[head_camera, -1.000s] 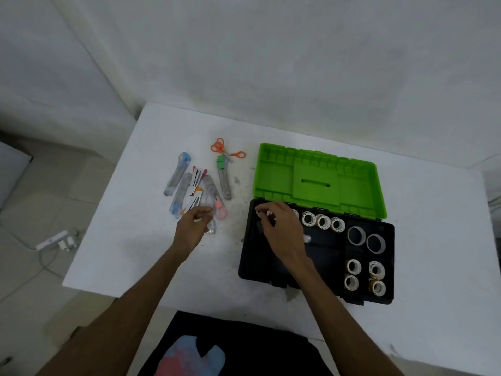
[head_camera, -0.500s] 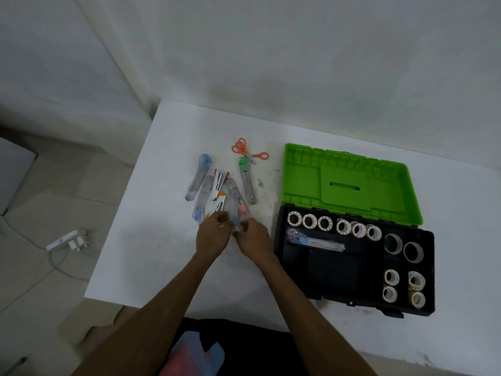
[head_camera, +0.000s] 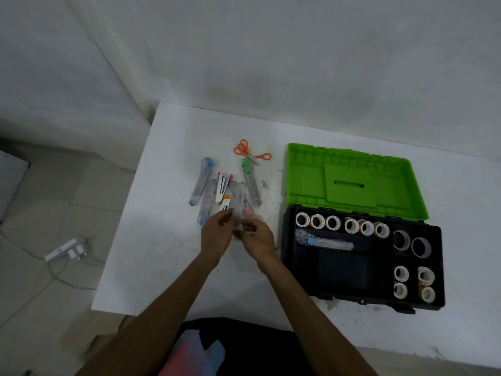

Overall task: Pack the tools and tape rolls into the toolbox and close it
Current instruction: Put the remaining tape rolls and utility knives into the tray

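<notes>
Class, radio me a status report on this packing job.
Both hands grip one clear cutter. Toolbox open, tape rolls inside. Nothing blocking.

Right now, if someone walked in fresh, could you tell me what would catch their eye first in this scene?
The bright green lid of the open toolbox at the right of the white table stands out first, with tape rolls lined along the black tray's far edge. Left of it lies a cluster of utility knives and orange scissors. In front of that cluster, the left hand and right hand together grip a clear-cased tool.
</notes>
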